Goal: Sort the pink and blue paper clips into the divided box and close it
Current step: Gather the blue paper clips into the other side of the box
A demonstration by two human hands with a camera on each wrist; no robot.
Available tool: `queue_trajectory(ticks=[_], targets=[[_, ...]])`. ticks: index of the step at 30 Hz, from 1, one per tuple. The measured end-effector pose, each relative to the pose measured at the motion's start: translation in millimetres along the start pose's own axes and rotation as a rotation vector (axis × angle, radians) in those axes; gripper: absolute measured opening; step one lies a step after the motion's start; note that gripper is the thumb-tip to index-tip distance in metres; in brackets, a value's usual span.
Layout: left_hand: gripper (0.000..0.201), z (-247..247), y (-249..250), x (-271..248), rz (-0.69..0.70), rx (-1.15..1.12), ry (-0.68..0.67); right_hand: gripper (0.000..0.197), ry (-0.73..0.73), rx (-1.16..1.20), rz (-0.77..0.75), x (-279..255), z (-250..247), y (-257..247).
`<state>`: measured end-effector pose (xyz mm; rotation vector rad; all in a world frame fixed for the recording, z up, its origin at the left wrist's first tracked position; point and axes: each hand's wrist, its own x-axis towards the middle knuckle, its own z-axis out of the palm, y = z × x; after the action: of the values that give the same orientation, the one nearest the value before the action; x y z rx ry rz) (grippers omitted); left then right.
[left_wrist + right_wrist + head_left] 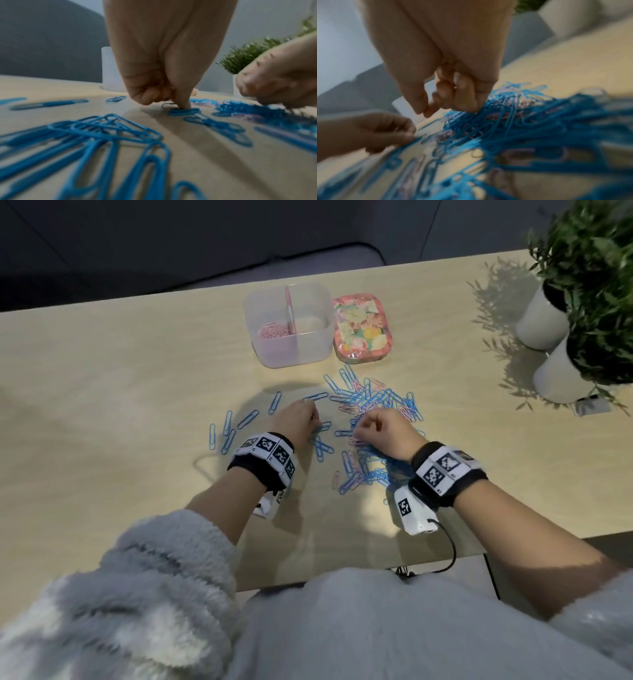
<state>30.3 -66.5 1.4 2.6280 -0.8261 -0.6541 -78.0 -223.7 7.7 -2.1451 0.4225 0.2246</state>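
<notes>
Mixed heap of blue paper clips point(371, 402) w/ pink paper clips point(356, 479) among them lies mid-frame on the desk point(102, 392), under & just right of both hands. Left hand point(298, 422) curled, fingertip pressing a blue clip point(183, 112) flat to the desk. Right hand point(380, 429) curled over the heap; can't tell if it holds any. Divided box point(289, 325) sits above centre, pink clips in its left compartment; floral lid point(361, 328) just right of it.
</notes>
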Motion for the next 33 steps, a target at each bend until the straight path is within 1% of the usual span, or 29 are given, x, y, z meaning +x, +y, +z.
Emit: queue_trajectory(ticks=[1,3,5,7,9,10,13,15,16,18,19,20,21,22,23,24,25,26,27,28,30,31,32,33], targets=[[0.015,0.0,-1.4,-1.6,-0.013,-0.036,0.006,0.010,-0.002,-0.159,-0.032,-0.4,3.0,-0.4],[0.013,-0.4,-3.6,-5.4,-0.030,-0.142,0.049,0.012,0.008,-0.380,-0.059,-1.8,8.3,-0.9],[0.011,-2.6,-3.9,-11.4,-0.033,-0.252,0.084,0.013,0.023,-0.487,-0.063,-3.1,11.5,-0.2],[0.012,-5.4,-3.3,-18.0,-0.045,-0.343,0.073,0.010,0.027,-0.506,-0.063,-2.9,12.8,1.7],[0.014,-5.9,-4.6,-23.5,-0.064,-0.457,0.026,0.005,0.024,-0.441,-0.024,-1.0,9.4,5.6],[0.016,-5.0,-5.8,-26.2,-0.066,-0.530,-0.011,0.008,0.042,-0.365,0.003,0.2,5.7,8.8],[0.024,1.3,-8.7,-35.7,-0.058,-0.755,-0.123,0.015,0.154,-0.043,0.048,-0.1,-7.7,14.3],[0.024,6.6,-8.5,-43.2,-0.078,-0.868,-0.167,0.022,0.200,0.197,0.096,-4.4,-14.5,13.0],[0.021,9.0,-7.3,-47.2,-0.092,-0.926,-0.181,0.024,0.194,0.321,0.136,-6.9,-15.9,12.0],[0.012,13.8,-5.1,-53.6,-0.132,-1.017,-0.213,0.024,0.132,0.578,0.219,-12.1,-14.9,9.7],[0.013,15.7,-3.9,-56.1,-0.152,-1.040,-0.240,0.023,0.093,0.685,0.254,-14.5,-12.4,9.2],[0.016,17.0,-2.5,-58.0,-0.166,-1.064,-0.266,0.024,0.056,0.729,0.278,-17.5,-9.4,8.7],[0.020,17.6,-0.2,-59.5,-0.193,-1.100,-0.288,0.025,0.025,0.696,0.283,-20.7,-5.6,7.2],[0.024,18.2,2.6,-60.5,-0.253,-1.148,-0.308,0.025,-0.004,0.585,0.264,-23.6,-0.5,5.7],[0.027,18.6,6.3,-61.9,-0.317,-1.183,-0.326,0.023,-0.039,0.398,0.220,-25.6,4.4,4.0],[0.029,19.2,9.6,-62.4,-0.356,-1.182,-0.329,0.019,-0.072,0.166,0.162,-26.7,9.0,2.2],[0.031,20.6,11.7,-62.9,-0.347,-1.104,-0.308,0.014,-0.088,-0.049,0.109,-27.7,14.6,0.4],[0.031,22.5,13.1,-63.3,-0.296,-0.964,-0.272,0.010,-0.077,-0.203,0.086,-28.6,19.9,-1.2],[0.031,23.8,14.0,-64.1,-0.226,-0.795,-0.233,0.008,-0.046,-0.289,0.092,-29.9,24.1,-2.6],[0.028,25.2,14.8,-65.3,-0.156,-0.630,-0.184,0.008,-0.006,-0.340,0.111,-31.1,27.6,-4.0],[0.016,28.5,16.4,-68.9,-0.067,-0.361,-0.118,0.009,0.073,-0.410,0.137,-31.9,33.7,-6.8],[0.014,30.2,16.9,-70.5,-0.033,-0.249,-0.097,0.009,0.089,-0.435,0.148,-31.6,35.8,-8.7],[0.016,33.2,17.3,-70.9,-0.001,-0.161,-0.086,0.009,0.094,-0.451,0.161,-31.5,37.2,-10.2],[0.017,34.6,17.3,-71.6,0.023,-0.111,-0.076,0.010,0.096,-0.456,0.170,-30.9,38.1,-12.7]])
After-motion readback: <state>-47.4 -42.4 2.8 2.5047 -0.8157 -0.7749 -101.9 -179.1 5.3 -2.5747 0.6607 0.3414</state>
